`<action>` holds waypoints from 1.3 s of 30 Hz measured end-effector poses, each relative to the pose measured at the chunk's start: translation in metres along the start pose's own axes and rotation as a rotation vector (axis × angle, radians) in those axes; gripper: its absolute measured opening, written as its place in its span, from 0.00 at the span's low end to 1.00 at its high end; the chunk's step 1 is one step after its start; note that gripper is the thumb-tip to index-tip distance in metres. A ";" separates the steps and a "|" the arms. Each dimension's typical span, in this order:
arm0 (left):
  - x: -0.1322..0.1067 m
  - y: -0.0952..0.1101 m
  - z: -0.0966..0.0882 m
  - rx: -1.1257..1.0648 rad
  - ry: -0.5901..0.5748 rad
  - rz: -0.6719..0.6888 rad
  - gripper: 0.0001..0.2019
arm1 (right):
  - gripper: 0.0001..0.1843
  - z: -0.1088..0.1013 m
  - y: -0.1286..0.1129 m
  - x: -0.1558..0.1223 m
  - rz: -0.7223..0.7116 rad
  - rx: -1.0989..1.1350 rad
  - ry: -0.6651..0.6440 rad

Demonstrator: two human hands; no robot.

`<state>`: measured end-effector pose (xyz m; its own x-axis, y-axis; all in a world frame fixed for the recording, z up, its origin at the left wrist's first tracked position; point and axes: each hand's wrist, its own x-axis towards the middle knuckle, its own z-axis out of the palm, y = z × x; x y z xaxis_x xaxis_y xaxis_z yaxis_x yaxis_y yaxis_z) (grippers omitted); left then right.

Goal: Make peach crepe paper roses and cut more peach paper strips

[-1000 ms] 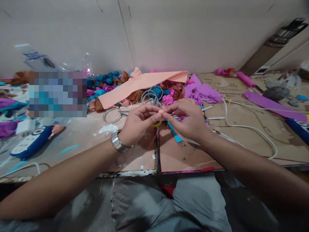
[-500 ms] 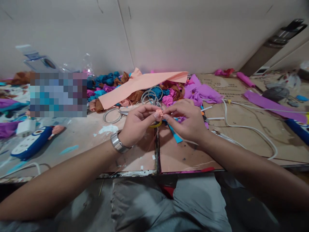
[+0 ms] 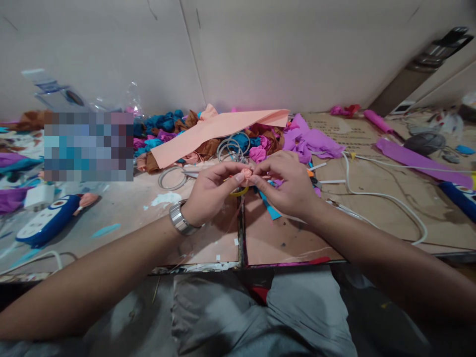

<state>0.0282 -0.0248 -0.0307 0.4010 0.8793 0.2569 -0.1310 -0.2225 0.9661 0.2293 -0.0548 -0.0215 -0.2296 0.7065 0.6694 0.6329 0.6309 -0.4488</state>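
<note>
Peach, crinkled and paper-like, the small bud [image 3: 246,174] sits between the fingertips of your two hands, more of its face showing than a second ago, when your fingers covered more of it and it looked flatter. Your hands stay in nearly the same place, and the peach sheet [image 3: 219,131] beyond your fingers lies as it did.

The bud is rounded, with folds gathered close like a tiny rosette. Your left hand [image 3: 210,191] pinches it from the left, thumb and forefinger drawn nearly together on it. Your right hand [image 3: 288,186] meets its right edge with thumb and forefinger tips close together; you cannot tell from here whether they grip the bud itself or a strip running from it.

Your fingers hide the bud's underside and part of its edges. Just below your fingertips, a yellow loop [image 3: 239,192] is partly covered, so what it belongs to is unclear. Just beyond them, grey rings [image 3: 233,148] overlap in a tangle that is hard to separate. To the right of your right fingertips, a blue strip [image 3: 270,209] runs partly under that hand.
</note>
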 end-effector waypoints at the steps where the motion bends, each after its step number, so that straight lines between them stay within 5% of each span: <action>1: 0.000 0.001 0.000 0.017 -0.002 0.008 0.14 | 0.09 0.000 0.000 0.000 -0.006 -0.003 -0.001; 23: -0.001 0.009 0.001 0.185 -0.063 0.062 0.15 | 0.18 0.002 0.004 0.000 0.010 0.003 0.008; 39: -0.002 -0.008 -0.002 -0.095 -0.097 -0.105 0.16 | 0.05 -0.001 -0.001 0.001 -0.012 0.018 -0.010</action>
<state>0.0266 -0.0235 -0.0392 0.5021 0.8499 0.1602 -0.1667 -0.0866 0.9822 0.2295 -0.0547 -0.0196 -0.2445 0.7016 0.6694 0.6163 0.6453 -0.4513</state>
